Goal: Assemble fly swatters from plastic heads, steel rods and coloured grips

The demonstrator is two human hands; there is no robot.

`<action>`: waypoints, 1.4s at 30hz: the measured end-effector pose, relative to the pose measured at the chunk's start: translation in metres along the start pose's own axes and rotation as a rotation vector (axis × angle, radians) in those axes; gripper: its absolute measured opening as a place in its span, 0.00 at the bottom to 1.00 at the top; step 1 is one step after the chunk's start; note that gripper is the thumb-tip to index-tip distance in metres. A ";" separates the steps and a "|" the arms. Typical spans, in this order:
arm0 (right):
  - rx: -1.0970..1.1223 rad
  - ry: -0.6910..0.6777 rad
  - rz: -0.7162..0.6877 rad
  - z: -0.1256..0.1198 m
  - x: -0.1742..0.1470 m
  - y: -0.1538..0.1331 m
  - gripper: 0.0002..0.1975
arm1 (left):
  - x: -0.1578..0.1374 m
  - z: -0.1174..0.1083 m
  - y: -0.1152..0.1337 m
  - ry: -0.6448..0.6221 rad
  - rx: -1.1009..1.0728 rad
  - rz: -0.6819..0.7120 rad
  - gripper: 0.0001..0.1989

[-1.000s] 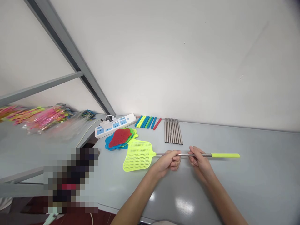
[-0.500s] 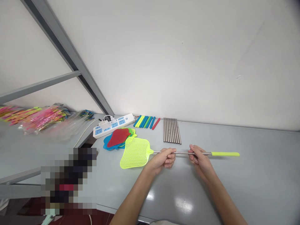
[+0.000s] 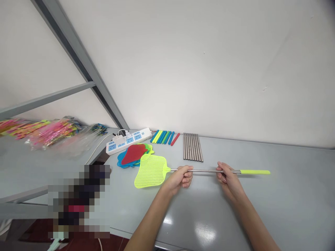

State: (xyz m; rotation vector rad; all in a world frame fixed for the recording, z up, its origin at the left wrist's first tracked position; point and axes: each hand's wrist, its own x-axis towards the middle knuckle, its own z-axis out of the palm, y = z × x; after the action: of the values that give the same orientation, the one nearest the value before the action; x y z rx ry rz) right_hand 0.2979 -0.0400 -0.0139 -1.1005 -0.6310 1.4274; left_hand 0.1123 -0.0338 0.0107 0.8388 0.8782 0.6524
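A fly swatter with a yellow-green perforated head, a thin metal rod and a yellow-green handle lies level across both my hands, above the grey table. My left hand is closed around the rod close to the head. Farther right, my right hand grips the rod near its thicker part, beside the handle. Bare rod shows between the two hands. Behind the swatter, several loose metal rods lie side by side. Several coloured handles in blue, yellow, green and red are lined up left of them.
Stacked swatter heads, red on top, lie left of the held one. A white power strip with plugs sits behind them. Bagged colourful items rest on a surface at far left, past a grey metal frame.
My hands have moved apart: the right one has slid right with the handle, and the left one a little left. A longer stretch of rod shows between them.
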 end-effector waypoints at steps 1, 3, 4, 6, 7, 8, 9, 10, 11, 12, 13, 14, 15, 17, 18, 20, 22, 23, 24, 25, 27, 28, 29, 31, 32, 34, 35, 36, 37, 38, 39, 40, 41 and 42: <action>-0.001 -0.004 0.009 0.000 0.000 0.002 0.13 | 0.000 0.001 -0.004 0.021 0.008 0.022 0.20; 0.004 -0.022 0.026 0.001 -0.002 0.007 0.13 | 0.002 0.001 -0.011 0.069 0.028 0.068 0.20; 0.010 -0.034 0.034 0.002 -0.003 0.010 0.13 | 0.002 0.001 -0.014 0.097 0.040 0.092 0.21; 0.030 -0.044 0.044 0.003 -0.005 0.013 0.13 | 0.004 0.000 -0.017 0.159 0.068 0.142 0.21; 0.041 -0.042 0.044 0.004 -0.005 0.014 0.13 | 0.005 0.000 -0.018 0.188 0.080 0.163 0.21; 0.053 -0.039 0.043 0.005 -0.006 0.015 0.13 | 0.006 0.000 -0.019 0.214 0.092 0.181 0.22; 0.063 -0.038 0.043 0.006 -0.006 0.016 0.13 | 0.007 0.000 -0.020 0.235 0.102 0.195 0.22; 0.074 -0.036 0.044 0.007 -0.006 0.016 0.12 | 0.008 0.001 -0.021 0.250 0.107 0.205 0.22; 0.083 -0.037 0.049 0.008 -0.007 0.017 0.12 | 0.009 0.003 -0.022 0.255 0.121 0.217 0.22; 0.090 -0.042 0.060 0.010 -0.008 0.018 0.12 | 0.010 0.005 -0.024 0.250 0.142 0.229 0.22; 0.095 -0.051 0.074 0.012 -0.009 0.020 0.12 | 0.010 0.008 -0.026 0.237 0.168 0.242 0.22; 0.099 -0.067 0.090 0.015 -0.011 0.022 0.13 | 0.010 0.012 -0.029 0.218 0.197 0.254 0.21; 0.101 -0.090 0.105 0.018 -0.014 0.024 0.13 | 0.010 0.015 -0.031 0.195 0.223 0.261 0.21; 0.116 -0.151 0.133 0.025 -0.020 0.029 0.14 | 0.010 0.021 -0.035 0.152 0.252 0.260 0.21; 0.132 -0.180 0.146 0.028 -0.022 0.031 0.15 | 0.010 0.023 -0.037 0.131 0.258 0.257 0.20; 0.146 -0.210 0.166 0.032 -0.026 0.034 0.17 | 0.009 0.023 -0.038 0.077 0.271 0.246 0.21; 0.140 -0.210 0.166 0.035 -0.028 0.034 0.18 | 0.008 0.021 -0.037 0.014 0.256 0.216 0.22; 0.126 -0.204 0.159 0.035 -0.028 0.033 0.18 | 0.008 0.020 -0.035 -0.013 0.233 0.199 0.22; 0.110 -0.195 0.144 0.034 -0.027 0.032 0.18 | 0.008 0.019 -0.034 -0.034 0.201 0.185 0.22; 0.091 -0.184 0.127 0.034 -0.026 0.029 0.17 | 0.009 0.019 -0.032 -0.051 0.169 0.179 0.22; 0.050 -0.148 0.087 0.031 -0.023 0.024 0.16 | 0.009 0.021 -0.028 -0.073 0.118 0.185 0.20; 0.034 -0.129 0.072 0.029 -0.022 0.021 0.16 | 0.010 0.023 -0.026 -0.083 0.098 0.191 0.20; 0.025 -0.114 0.060 0.027 -0.022 0.018 0.16 | 0.010 0.025 -0.024 -0.093 0.080 0.195 0.19; 0.020 -0.098 0.057 0.023 -0.020 0.013 0.15 | 0.011 0.031 -0.019 -0.111 0.053 0.196 0.18; 0.021 -0.092 0.058 0.021 -0.020 0.011 0.14 | 0.011 0.034 -0.017 -0.119 0.047 0.190 0.18; 0.024 -0.074 0.058 0.018 -0.019 0.007 0.14 | 0.011 0.037 -0.013 -0.129 0.049 0.171 0.18; 0.026 -0.061 0.058 0.016 -0.019 0.006 0.15 | 0.011 0.038 -0.012 -0.129 0.053 0.160 0.18; 0.027 -0.051 0.057 0.015 -0.018 0.005 0.15 | 0.011 0.039 -0.011 -0.125 0.056 0.153 0.19; 0.028 -0.042 0.055 0.014 -0.017 0.004 0.15 | 0.011 0.039 -0.010 -0.121 0.058 0.150 0.19; 0.030 -0.036 0.055 0.013 -0.016 0.003 0.15 | 0.012 0.038 -0.008 -0.118 0.059 0.150 0.19; 0.033 -0.030 0.054 0.011 -0.015 0.002 0.15 | 0.012 0.037 -0.007 -0.116 0.062 0.150 0.18; 0.037 -0.022 0.052 0.010 -0.014 0.002 0.15 | 0.012 0.036 -0.006 -0.118 0.066 0.147 0.18; 0.041 -0.013 0.049 0.009 -0.013 0.001 0.15 | 0.012 0.035 -0.005 -0.120 0.072 0.142 0.18; 0.044 -0.004 0.046 0.008 -0.012 0.001 0.15 | 0.012 0.034 -0.003 -0.121 0.080 0.134 0.18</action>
State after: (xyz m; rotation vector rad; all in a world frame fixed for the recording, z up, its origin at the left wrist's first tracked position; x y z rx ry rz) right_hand 0.2892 -0.0503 -0.0080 -1.0842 -0.5780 1.4765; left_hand 0.1475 -0.0383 0.0159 1.0051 0.7469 0.6791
